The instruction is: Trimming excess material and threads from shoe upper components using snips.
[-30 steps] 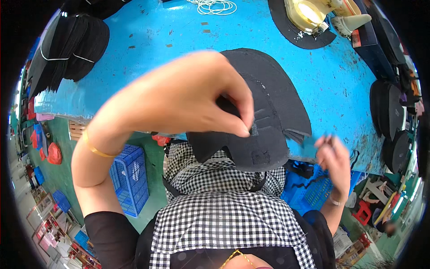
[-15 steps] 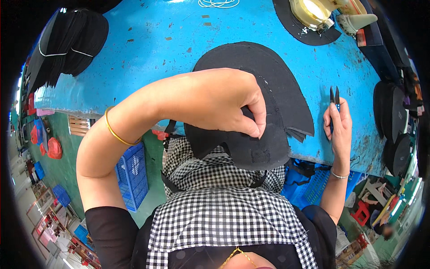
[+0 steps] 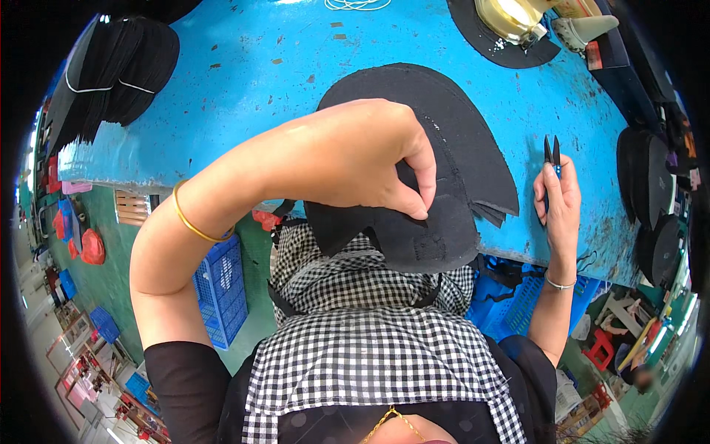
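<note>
Black flat fabric pieces [image 3: 484,159], curved and stacked, lie on the blue table and hang over its near edge. Above them my left hand [image 3: 377,163] is bent in, thumb and forefinger pinched close to the top piece. Whatever sits between those fingertips is too small to make out. A stitched square patch shows on the top piece just nearer to me. Off to the right, my right hand [image 3: 560,196] is closed around small thread snips [image 3: 552,155], their dark blades pointing away from me and slightly apart.
Bundled black pieces [image 3: 122,74] tied with white bands are stacked at the far left. A gold-coloured round object [image 3: 510,18] and a pale cone [image 3: 588,31] stand at the far right. More black pieces [image 3: 647,177] line the right edge. Blue crates [image 3: 222,288] sit below the table.
My left hand has shifted slightly up and left, its thumb and forefinger still pinched. The black pieces appear a little farther away. My right hand keeps the snips in nearly the same place.
</note>
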Available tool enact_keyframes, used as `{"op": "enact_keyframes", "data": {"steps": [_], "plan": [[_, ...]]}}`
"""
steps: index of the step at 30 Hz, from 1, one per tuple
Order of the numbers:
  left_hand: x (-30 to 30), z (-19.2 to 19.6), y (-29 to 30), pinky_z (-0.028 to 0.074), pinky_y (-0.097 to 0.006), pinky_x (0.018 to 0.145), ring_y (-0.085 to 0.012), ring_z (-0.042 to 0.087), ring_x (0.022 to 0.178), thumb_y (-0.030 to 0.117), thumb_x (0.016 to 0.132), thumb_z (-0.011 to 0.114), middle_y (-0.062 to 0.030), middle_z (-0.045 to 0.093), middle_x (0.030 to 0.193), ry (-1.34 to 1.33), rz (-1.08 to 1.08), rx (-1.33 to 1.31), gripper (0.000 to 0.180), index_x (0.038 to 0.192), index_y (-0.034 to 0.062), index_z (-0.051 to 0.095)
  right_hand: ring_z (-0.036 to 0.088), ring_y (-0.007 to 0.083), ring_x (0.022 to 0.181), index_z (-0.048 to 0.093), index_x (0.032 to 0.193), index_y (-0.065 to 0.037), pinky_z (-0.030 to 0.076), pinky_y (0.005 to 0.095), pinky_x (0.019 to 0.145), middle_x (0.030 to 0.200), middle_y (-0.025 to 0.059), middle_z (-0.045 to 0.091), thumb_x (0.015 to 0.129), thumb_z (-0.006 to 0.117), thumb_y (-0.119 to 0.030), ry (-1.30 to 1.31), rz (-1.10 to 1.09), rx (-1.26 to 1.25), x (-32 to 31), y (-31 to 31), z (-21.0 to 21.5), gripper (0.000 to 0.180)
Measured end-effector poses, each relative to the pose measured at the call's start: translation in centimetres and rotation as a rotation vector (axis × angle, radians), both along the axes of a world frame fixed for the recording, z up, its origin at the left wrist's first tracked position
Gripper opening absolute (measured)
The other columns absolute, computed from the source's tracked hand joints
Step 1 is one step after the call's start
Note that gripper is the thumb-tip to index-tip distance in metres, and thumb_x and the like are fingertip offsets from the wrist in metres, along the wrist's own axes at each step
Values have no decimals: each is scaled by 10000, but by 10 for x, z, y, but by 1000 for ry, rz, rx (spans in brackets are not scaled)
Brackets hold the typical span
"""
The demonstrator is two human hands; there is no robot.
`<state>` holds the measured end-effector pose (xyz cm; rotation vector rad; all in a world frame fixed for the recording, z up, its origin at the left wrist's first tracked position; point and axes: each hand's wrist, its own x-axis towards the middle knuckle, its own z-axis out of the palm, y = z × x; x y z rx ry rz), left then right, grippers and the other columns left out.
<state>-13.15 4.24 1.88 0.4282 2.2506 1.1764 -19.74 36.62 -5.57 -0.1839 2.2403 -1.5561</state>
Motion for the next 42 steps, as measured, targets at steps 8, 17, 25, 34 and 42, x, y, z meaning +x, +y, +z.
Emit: {"op": "enact_keyframes", "data": {"steps": [8,17,25,34,42], "plan": [[-1,-12,1,543,-282,640,-174,639,607,114,759,748,-76,699,716,133,52,-27,102,828,40,740,393,17,441,496,1116,-89,265,167,364,659,-24,484,1036,475,-225,3,6,-8,0,-1,2,159],[2,-13,1,548,-288,641,-185,642,625,101,756,733,-80,689,733,134,79,-7,96,813,28,712,555,80,622,557,975,-18,425,230,545,791,45,635,900,596,-2,263,382,-41,10,-28,53,86],[5,-17,3,533,-319,609,-228,652,628,76,732,723,-110,670,716,259,99,19,88,781,19,677,600,236,597,593,835,-108,442,347,486,691,29,580,770,709,-102,698,978,256,6,-94,69,133],[4,-17,0,505,-363,607,-273,654,666,150,716,760,-115,643,675,596,77,-238,140,775,56,674,586,248,594,566,831,-116,419,367,493,657,39,554,805,685,-153,578,1111,188,-6,-97,67,127],[-9,-19,-13,501,-386,630,-291,642,674,153,716,744,-127,633,683,491,71,-100,162,787,32,663,582,240,592,546,822,-123,414,372,477,633,43,502,808,677,-153,716,1034,308,-1,-100,65,135]]}}
